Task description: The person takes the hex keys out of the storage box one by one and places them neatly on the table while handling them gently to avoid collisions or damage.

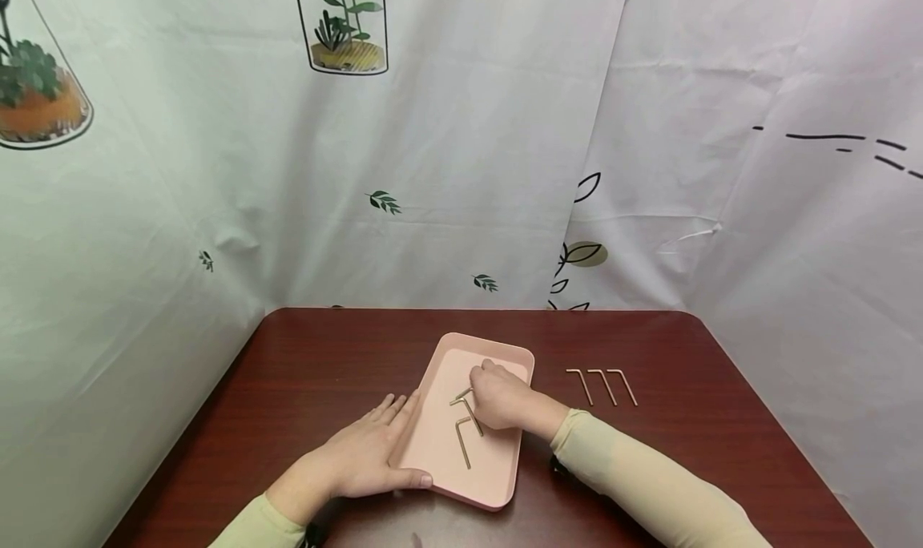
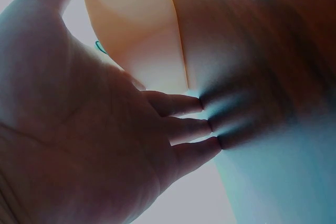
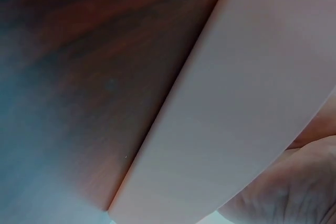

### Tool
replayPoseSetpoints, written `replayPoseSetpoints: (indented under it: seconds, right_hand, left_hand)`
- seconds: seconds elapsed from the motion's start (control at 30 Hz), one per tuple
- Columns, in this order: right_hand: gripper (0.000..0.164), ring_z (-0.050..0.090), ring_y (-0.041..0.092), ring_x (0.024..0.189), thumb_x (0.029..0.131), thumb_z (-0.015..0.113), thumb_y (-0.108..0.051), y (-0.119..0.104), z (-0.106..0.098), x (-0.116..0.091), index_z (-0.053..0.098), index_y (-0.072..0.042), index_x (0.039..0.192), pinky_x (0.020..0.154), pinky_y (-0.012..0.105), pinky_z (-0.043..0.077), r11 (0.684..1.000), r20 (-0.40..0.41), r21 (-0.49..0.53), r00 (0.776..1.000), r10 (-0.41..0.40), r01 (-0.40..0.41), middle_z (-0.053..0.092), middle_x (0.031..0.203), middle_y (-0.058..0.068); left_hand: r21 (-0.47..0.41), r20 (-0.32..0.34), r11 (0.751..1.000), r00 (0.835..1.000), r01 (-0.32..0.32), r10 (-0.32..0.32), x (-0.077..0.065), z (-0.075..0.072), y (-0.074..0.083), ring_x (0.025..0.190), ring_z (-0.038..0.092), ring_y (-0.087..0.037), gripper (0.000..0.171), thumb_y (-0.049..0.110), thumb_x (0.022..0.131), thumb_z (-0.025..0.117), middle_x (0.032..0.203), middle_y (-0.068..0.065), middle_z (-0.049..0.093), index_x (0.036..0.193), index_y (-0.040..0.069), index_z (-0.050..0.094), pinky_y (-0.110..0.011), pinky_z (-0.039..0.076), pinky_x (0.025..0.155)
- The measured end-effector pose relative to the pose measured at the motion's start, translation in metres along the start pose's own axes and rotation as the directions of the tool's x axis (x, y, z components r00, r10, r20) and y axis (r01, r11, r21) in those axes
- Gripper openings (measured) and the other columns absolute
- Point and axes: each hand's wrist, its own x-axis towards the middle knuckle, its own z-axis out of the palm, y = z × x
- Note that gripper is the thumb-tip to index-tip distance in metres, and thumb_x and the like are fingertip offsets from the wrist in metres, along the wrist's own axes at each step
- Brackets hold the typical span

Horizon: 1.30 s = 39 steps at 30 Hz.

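A pink tray [image 1: 494,484] lies aslant on the table. My left hand [image 1: 364,456] rests along its left side, fingers straight and spread, thumb at the near rim. In the left wrist view, three fingertips of that hand come down at the tabletop beside the tray. My right hand [image 1: 497,396] reaches over the right rim into the tray, fingers bent downward. A brass-coloured hex key [image 1: 464,392] shows partly at its left side; I cannot tell whether the fingers pinch it. Closer to me in the tray lie another hex key [image 1: 472,417] and a third hex key [image 1: 463,444].
Right of the tray, three matching hex keys [image 1: 602,387] lie in a neat row on the dark red-brown wooden table [image 1: 324,356]. A white curtain [image 1: 461,147] printed with plants hangs behind the table and along both sides.
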Motion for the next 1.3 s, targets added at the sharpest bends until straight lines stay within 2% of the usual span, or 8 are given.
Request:
replayPoseSetpoints:
  seconds: [0.13, 0.27, 0.4, 0.57, 0.87, 1.0, 1.1, 1.3]
  right_hand:
    - [0.011, 0.052, 0.019, 0.068, 0.083, 0.073, -0.006, 0.012, 0.018, 0.007, 0.064, -0.006, 0.091, 0.062, 0.038, 0.052, 1.000, -0.022, -0.008, 1.000, -0.007, 0.006, 0.052, 0.084, 0.007]
    - [0.010, 0.054, 0.019, 0.068, 0.085, 0.072, -0.007, 0.017, 0.024, 0.009, 0.065, -0.006, 0.092, 0.062, 0.038, 0.053, 0.999, -0.023, -0.034, 1.000, -0.017, 0.017, 0.054, 0.085, 0.007]
    - [0.007, 0.057, 0.021, 0.069, 0.089, 0.069, -0.007, 0.009, 0.011, 0.003, 0.066, -0.005, 0.094, 0.063, 0.041, 0.055, 1.000, -0.003, -0.026, 1.000, -0.010, 0.010, 0.056, 0.087, 0.009]
    - [0.004, 0.058, 0.024, 0.071, 0.092, 0.068, -0.003, -0.011, -0.017, -0.009, 0.065, -0.003, 0.094, 0.067, 0.043, 0.057, 1.000, 0.019, -0.013, 1.000, 0.009, -0.009, 0.055, 0.088, 0.011]
    - [0.004, 0.057, 0.022, 0.071, 0.093, 0.068, -0.001, -0.017, -0.023, -0.011, 0.064, -0.002, 0.095, 0.071, 0.043, 0.058, 0.999, 0.041, -0.029, 0.999, 0.022, -0.021, 0.055, 0.086, 0.009]
    - [0.004, 0.056, 0.022, 0.071, 0.092, 0.066, -0.002, -0.010, -0.015, -0.009, 0.063, -0.001, 0.094, 0.068, 0.043, 0.057, 1.000, 0.019, -0.015, 1.000, -0.009, 0.009, 0.054, 0.086, 0.010]
    - [0.005, 0.055, 0.022, 0.069, 0.089, 0.065, -0.003, 0.002, 0.000, -0.003, 0.063, -0.001, 0.093, 0.063, 0.042, 0.055, 0.999, -0.009, -0.027, 0.999, -0.037, 0.037, 0.054, 0.084, 0.010]
    - [0.010, 0.056, 0.021, 0.070, 0.088, 0.069, -0.006, 0.016, 0.022, 0.008, 0.064, -0.004, 0.097, 0.065, 0.040, 0.057, 0.999, 0.015, -0.034, 1.000, 0.000, 0.001, 0.056, 0.087, 0.009]
  left_hand:
    - [-0.003, 0.002, 1.000, 1.000, 0.006, -0.006, 0.000, 0.000, 0.000, 0.161, 0.032, -0.055, 0.128, 0.083, 0.092, 0.069, 0.176, -0.028, 0.033, 0.174, -0.005, 0.024, -0.066, 0.034, 0.128]
    - [-0.005, 0.001, 1.000, 1.000, 0.009, -0.009, -0.001, -0.001, 0.001, 0.161, 0.032, -0.055, 0.128, 0.083, 0.092, 0.070, 0.177, -0.027, 0.033, 0.174, -0.004, 0.024, -0.066, 0.035, 0.128]
    - [-0.008, 0.000, 1.000, 1.000, 0.005, -0.005, -0.001, -0.001, 0.000, 0.161, 0.032, -0.055, 0.128, 0.083, 0.092, 0.070, 0.177, -0.027, 0.033, 0.175, -0.004, 0.024, -0.066, 0.035, 0.128]
    - [-0.002, -0.004, 1.000, 1.000, -0.005, 0.005, -0.001, 0.000, 0.000, 0.161, 0.032, -0.055, 0.128, 0.083, 0.092, 0.069, 0.177, -0.026, 0.033, 0.174, -0.005, 0.024, -0.065, 0.035, 0.128]
    - [0.005, -0.003, 1.000, 1.000, -0.012, 0.012, 0.000, -0.001, 0.000, 0.161, 0.032, -0.055, 0.129, 0.083, 0.092, 0.068, 0.177, -0.028, 0.033, 0.174, -0.006, 0.024, -0.065, 0.034, 0.128]
    - [0.008, -0.002, 1.000, 1.000, -0.013, 0.013, 0.000, -0.001, 0.000, 0.161, 0.032, -0.055, 0.129, 0.084, 0.093, 0.068, 0.177, -0.027, 0.032, 0.174, -0.006, 0.024, -0.065, 0.034, 0.128]
    - [0.001, -0.001, 1.000, 1.000, -0.013, 0.013, 0.000, -0.001, 0.000, 0.161, 0.032, -0.055, 0.129, 0.083, 0.093, 0.068, 0.177, -0.027, 0.032, 0.174, -0.006, 0.024, -0.065, 0.034, 0.128]
    - [0.004, 0.000, 1.000, 1.000, -0.018, 0.018, 0.000, -0.001, 0.000, 0.161, 0.032, -0.055, 0.128, 0.082, 0.093, 0.068, 0.178, -0.026, 0.031, 0.174, -0.006, 0.024, -0.065, 0.034, 0.128]
